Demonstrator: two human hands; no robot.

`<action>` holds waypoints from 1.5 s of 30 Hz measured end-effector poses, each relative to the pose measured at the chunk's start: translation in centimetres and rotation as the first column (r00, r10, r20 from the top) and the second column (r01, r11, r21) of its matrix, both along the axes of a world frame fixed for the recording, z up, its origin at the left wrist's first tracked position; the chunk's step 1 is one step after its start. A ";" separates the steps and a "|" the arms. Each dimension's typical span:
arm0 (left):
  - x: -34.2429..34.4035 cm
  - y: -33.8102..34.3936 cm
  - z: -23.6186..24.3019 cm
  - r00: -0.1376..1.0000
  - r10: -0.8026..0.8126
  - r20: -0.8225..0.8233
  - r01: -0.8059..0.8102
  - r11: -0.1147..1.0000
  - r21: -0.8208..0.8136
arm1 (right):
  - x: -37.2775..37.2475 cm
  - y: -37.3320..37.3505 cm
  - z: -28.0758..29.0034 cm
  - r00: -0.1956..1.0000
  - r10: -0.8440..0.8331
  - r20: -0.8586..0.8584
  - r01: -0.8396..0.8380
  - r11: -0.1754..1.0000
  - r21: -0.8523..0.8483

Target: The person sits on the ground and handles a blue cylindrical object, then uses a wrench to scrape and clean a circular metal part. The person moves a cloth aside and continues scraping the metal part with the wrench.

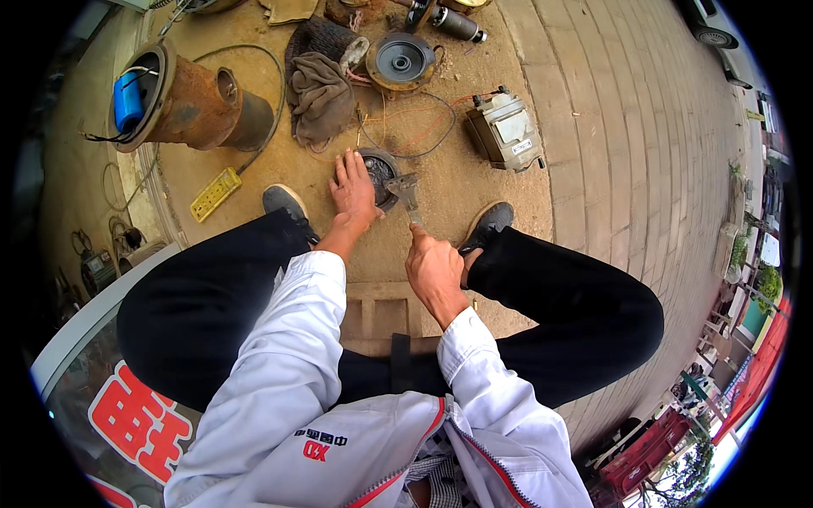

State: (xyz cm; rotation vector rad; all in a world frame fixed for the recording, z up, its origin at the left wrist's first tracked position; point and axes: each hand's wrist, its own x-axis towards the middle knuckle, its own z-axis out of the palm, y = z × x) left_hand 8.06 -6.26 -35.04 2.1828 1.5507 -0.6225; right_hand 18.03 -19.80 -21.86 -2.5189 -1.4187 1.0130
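A round, dark metal part with a raised rim lies on the ground between my feet. My left hand rests flat against its left side, fingers stretched out and slightly apart. In my right hand is a scraper with a wide, worn blade; my fingers are wrapped round its handle. The blade reaches over the right edge of the round part. Whether it touches the metal, I cannot tell.
Beyond my hands lie a brown rag, a round metal cover and loose wires. A rusty pump housing and a yellow power strip are at left. A grey box-shaped part sits at right. My shoes flank the work.
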 end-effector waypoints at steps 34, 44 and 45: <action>-0.3 0.3 0.0 1.000 0.002 0.021 -0.003 0.999 0.034 | 0.6 -0.5 0.3 1.000 -0.002 0.020 0.001 0.995 0.096; 0.0 0.8 0.1 1.000 -0.019 -0.007 0.019 0.999 -0.035 | 1.4 0.2 0.6 0.999 -0.004 0.051 0.002 0.999 0.046; 0.0 0.8 0.3 0.999 -0.013 -0.035 0.011 0.997 -0.082 | 1.3 -0.5 0.9 0.998 0.005 0.065 -0.006 1.000 0.019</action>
